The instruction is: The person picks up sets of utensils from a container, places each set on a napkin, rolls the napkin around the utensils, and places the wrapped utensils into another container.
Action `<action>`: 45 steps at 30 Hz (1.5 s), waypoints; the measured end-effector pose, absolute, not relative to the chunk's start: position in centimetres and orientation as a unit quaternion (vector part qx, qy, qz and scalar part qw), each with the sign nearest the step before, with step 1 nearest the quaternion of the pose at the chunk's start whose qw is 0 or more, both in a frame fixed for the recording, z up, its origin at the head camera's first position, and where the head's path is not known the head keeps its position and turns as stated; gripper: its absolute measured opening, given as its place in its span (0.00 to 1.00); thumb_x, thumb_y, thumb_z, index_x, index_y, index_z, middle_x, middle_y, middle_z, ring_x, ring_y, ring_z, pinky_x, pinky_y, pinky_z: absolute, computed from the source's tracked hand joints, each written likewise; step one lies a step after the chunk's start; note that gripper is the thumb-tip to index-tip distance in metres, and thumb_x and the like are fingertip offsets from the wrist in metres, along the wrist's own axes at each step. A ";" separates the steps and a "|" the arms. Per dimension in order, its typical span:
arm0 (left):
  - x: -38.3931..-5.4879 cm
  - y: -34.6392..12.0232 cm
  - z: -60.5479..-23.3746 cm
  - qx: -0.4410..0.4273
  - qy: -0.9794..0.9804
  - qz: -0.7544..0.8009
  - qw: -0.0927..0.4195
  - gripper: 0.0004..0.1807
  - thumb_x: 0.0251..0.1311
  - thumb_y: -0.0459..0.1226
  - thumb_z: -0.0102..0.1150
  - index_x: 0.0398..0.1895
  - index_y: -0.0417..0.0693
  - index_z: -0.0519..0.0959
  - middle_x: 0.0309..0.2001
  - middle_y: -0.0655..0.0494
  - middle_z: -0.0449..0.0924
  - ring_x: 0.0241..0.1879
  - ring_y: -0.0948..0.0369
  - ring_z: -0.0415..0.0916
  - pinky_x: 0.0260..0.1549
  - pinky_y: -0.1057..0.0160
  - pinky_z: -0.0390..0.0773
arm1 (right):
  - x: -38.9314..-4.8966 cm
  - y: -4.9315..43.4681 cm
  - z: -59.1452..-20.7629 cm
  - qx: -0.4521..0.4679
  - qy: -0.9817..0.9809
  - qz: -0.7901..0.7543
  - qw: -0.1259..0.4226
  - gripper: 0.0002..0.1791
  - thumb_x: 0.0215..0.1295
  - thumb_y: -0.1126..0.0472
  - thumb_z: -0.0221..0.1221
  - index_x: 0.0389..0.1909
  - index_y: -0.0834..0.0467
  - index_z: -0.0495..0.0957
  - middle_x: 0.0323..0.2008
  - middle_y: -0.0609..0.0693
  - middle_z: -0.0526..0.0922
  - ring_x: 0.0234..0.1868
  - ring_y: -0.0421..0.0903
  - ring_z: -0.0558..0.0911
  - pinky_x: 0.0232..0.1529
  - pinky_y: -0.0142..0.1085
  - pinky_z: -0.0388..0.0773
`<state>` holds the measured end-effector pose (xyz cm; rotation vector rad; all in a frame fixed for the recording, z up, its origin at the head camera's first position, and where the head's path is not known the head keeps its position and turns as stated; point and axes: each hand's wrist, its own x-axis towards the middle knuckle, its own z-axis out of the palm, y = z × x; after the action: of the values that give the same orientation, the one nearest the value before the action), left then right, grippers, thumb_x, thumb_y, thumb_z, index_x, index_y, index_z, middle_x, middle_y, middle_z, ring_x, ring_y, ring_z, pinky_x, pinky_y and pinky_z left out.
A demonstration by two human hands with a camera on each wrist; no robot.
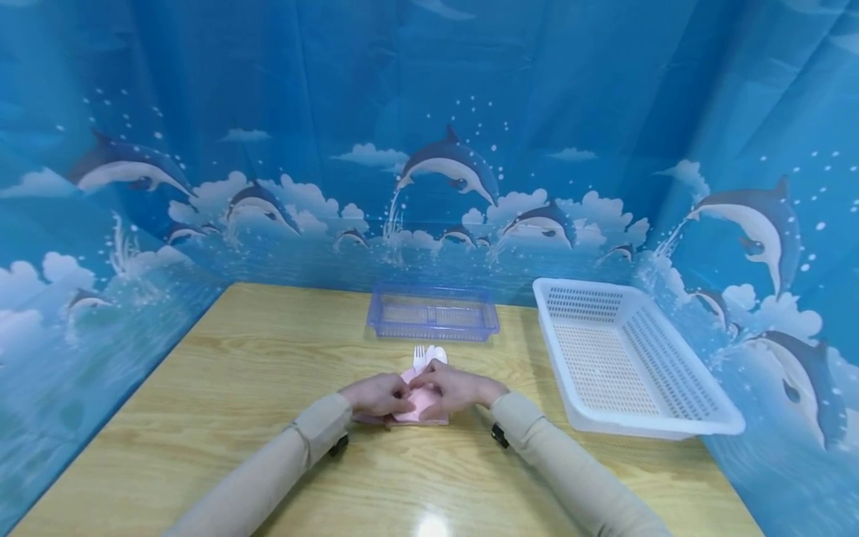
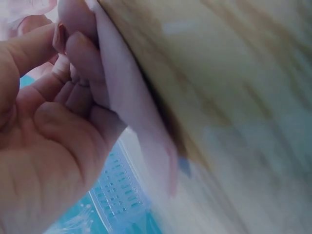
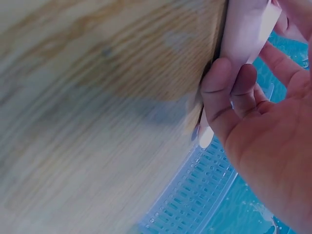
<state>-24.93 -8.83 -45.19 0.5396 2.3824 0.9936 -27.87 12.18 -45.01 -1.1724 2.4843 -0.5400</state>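
Observation:
A pink napkin (image 1: 423, 403) lies on the table between the two hands, partly folded. The tines of a white fork (image 1: 419, 356) and the rounded end of a white spoon (image 1: 440, 354) stick out of its far side, while their handles are hidden. My left hand (image 1: 381, 394) pinches the napkin from the left, and the left wrist view shows curled fingers against the pink sheet (image 2: 129, 92). From the right, my right hand (image 1: 458, 389) grips the napkin with bent fingers at its edge. A pale utensil end (image 3: 205, 137) shows past those fingers in the right wrist view.
Beyond the napkin stands a shallow, clear blue-purple basket (image 1: 432, 328). A larger white perforated basket (image 1: 644, 421) sits at the right side of the wooden table (image 1: 268, 350). A blue dolphin-print curtain (image 1: 322, 89) closes off the back and sides.

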 end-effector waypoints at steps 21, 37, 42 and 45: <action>-25.8 -10.1 -45.2 0.235 0.897 0.305 0.219 0.11 0.58 0.40 0.67 0.23 0.48 0.76 0.20 0.60 0.75 0.20 0.65 0.69 0.21 0.70 0.70 | -27.1 11.3 -45.2 -0.385 0.896 -0.167 0.146 0.31 0.57 0.44 0.68 0.59 0.50 0.74 0.52 0.48 0.69 0.47 0.39 0.68 0.47 0.29 0.69; -25.8 -8.8 -45.5 0.280 0.869 0.353 0.205 0.05 0.56 0.30 0.66 0.25 0.43 0.80 0.20 0.60 0.76 0.19 0.67 0.71 0.20 0.72 0.74 | -27.1 10.6 -44.3 -0.378 0.897 -0.170 0.152 0.19 0.67 0.58 0.59 0.57 0.56 0.77 0.44 0.49 0.71 0.41 0.40 0.70 0.45 0.30 0.73; -25.5 -8.8 -45.4 0.253 0.872 0.371 0.196 0.06 0.52 0.27 0.67 0.31 0.39 0.79 0.20 0.57 0.76 0.19 0.66 0.71 0.19 0.71 0.74 | -27.4 10.8 -44.6 -0.389 0.889 -0.192 0.147 0.17 0.66 0.62 0.60 0.54 0.59 0.79 0.39 0.50 0.73 0.40 0.41 0.67 0.40 0.29 0.70; -25.4 -8.7 -45.2 0.245 0.872 0.379 0.189 0.08 0.51 0.25 0.67 0.33 0.36 0.78 0.20 0.55 0.76 0.18 0.65 0.71 0.18 0.71 0.73 | -27.7 10.7 -44.8 -0.396 0.883 -0.204 0.150 0.16 0.65 0.63 0.60 0.53 0.60 0.80 0.34 0.49 0.75 0.35 0.39 0.68 0.36 0.27 0.69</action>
<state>-25.36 -8.72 -45.24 0.6898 2.4512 1.0666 -27.67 10.67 -44.75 -1.1391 2.5361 -0.5849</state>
